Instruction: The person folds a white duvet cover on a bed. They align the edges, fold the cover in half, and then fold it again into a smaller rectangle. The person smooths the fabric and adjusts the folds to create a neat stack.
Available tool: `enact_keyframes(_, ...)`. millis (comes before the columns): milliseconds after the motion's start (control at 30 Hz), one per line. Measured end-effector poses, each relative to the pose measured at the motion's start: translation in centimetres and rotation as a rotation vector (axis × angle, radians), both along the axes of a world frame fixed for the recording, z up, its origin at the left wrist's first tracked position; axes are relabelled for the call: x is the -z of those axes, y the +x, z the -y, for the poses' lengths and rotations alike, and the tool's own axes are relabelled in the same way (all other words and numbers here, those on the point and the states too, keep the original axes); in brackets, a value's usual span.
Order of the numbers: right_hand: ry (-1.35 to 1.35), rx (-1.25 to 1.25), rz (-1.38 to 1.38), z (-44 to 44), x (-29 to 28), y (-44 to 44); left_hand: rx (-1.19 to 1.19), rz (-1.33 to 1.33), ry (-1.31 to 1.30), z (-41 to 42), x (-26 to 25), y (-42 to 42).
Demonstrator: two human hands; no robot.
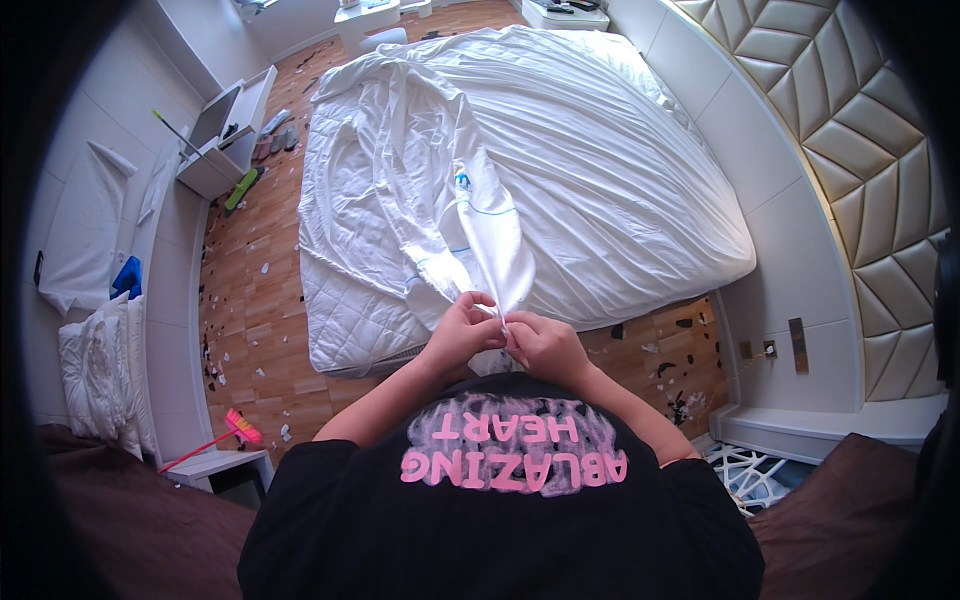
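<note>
My left hand (469, 334) and my right hand (544, 345) meet in front of my chest, both pinching the gathered edge of a white bedding cover (491, 240). The cover has thin blue lines and a small blue and yellow print, and it stretches from my fingers up over the bed. A white fitted sheet (600, 165) lies in long creases across the right side of the mattress. At the left, a quilted white mattress pad (349, 322) shows under the rumpled cloth.
Scraps litter the wooden floor (255, 300) around the bed. A green broom (241, 189) leans at the left, with slippers (281, 141) beyond it. Nearer me are a red-handled brush (244, 427) and folded white bedding (101, 375). A padded wall panel (847, 150) stands at the right.
</note>
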State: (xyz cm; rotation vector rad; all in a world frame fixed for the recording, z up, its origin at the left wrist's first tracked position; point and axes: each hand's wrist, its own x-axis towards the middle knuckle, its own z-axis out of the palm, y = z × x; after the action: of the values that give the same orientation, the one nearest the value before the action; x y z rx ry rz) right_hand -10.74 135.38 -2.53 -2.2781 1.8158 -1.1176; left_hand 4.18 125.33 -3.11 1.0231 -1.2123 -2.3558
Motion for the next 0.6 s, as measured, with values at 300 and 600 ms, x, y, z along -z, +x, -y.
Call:
enact_keyframes(300, 0.122, -0.081, 0.157, 0.2, -0.3, 1.4, 0.016, 0.032, 0.035, 0.5, -0.2, 0.3)
enact_keyframes(600, 0.592, 0.189, 0.276, 0.5, 0.1, 1.1, 0.122, 0.211, -0.660, -1.1, -2.2, -2.2)
